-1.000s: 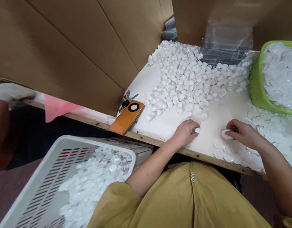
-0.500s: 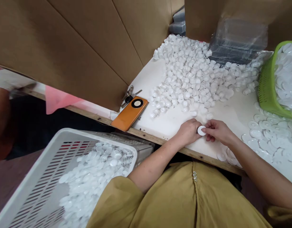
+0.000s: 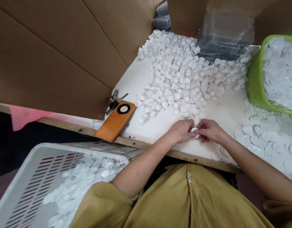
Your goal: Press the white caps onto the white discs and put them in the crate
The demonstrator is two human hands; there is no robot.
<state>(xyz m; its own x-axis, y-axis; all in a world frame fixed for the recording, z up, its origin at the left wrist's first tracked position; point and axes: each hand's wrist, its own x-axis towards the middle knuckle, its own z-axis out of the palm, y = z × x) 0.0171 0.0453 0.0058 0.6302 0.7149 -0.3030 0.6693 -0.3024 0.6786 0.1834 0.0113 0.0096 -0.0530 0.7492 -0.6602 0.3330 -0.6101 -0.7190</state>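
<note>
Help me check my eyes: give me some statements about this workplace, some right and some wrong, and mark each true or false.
1. The left hand and right hand are both at one white disc. True.
2. Thick gloves cover the hands. False: both are bare.
3. The orange phone lies inside the green basket. False: it lies on the table, near the front edge.
4. Some keys lie next to the phone. True.
5. The pale slotted basket stands on top of the table. False: it is lower, below the wooden front edge.
6. The green basket is filled with white pieces. True.
</note>
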